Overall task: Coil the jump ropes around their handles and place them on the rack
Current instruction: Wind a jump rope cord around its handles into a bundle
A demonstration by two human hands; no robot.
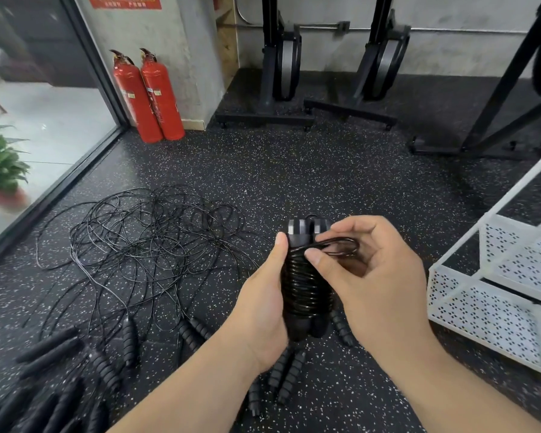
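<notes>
My left hand (264, 304) grips a pair of black jump rope handles (305, 290) held upright side by side, with black rope coiled tightly around them. My right hand (369, 273) pinches the last loop of that rope (341, 245) just right of the handles' silver-banded tops. On the floor to the left lies a tangle of thin black ropes (150, 242). Their ribbed black handles (128, 342) lie scattered below it and under my hands. The white perforated rack (494, 295) stands at the right edge.
Two red fire extinguishers (149, 95) stand by the wall at the back left. Black machine stands (281, 98) line the back wall, and a black frame (497, 120) sits at the back right. A potted plant (0, 170) is behind glass at the left.
</notes>
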